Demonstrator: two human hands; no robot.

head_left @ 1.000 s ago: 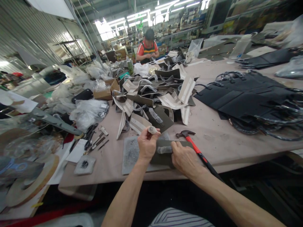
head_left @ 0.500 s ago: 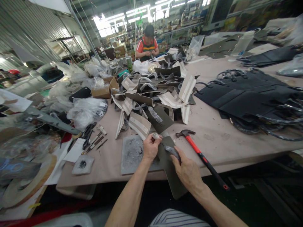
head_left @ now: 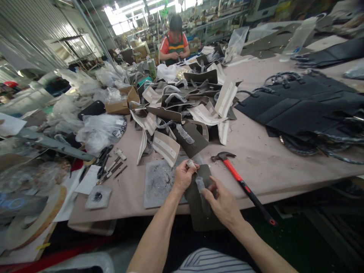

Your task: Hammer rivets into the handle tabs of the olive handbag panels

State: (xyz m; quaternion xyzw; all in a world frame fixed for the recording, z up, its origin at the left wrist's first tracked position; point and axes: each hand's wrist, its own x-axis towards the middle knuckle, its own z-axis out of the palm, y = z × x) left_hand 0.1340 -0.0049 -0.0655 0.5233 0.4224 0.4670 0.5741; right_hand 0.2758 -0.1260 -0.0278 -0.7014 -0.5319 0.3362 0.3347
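Note:
My left hand (head_left: 183,176) is closed around a small white cylindrical tool (head_left: 191,164) with a rounded end. What lies below its tip is partly hidden by the fingers. Under both hands is a dark olive panel (head_left: 196,210), bearing a carry handle (head_left: 200,184) wrapped in clear plastic. The panel overhangs the table's front edge. My right hand (head_left: 223,201) is beside that handle, thumb and fingers apart, the thumb close to or touching it. A grey, scuffed work slab (head_left: 157,185) lies partly beneath the panel and left hand.
Right of my hands lies a claw hammer (head_left: 241,184). Beyond are piled olive and cream panels (head_left: 196,136) with wrapped handles; black bag pieces (head_left: 307,106) lie at right. Hand tools (head_left: 113,168) and a small block (head_left: 98,197) sit left. A co-worker (head_left: 174,43) sits across the table.
My right hand has loosened from the wrapped handle, its fingers now apart. The panel has turned to show more of its face. The left hand still grips the white tool.

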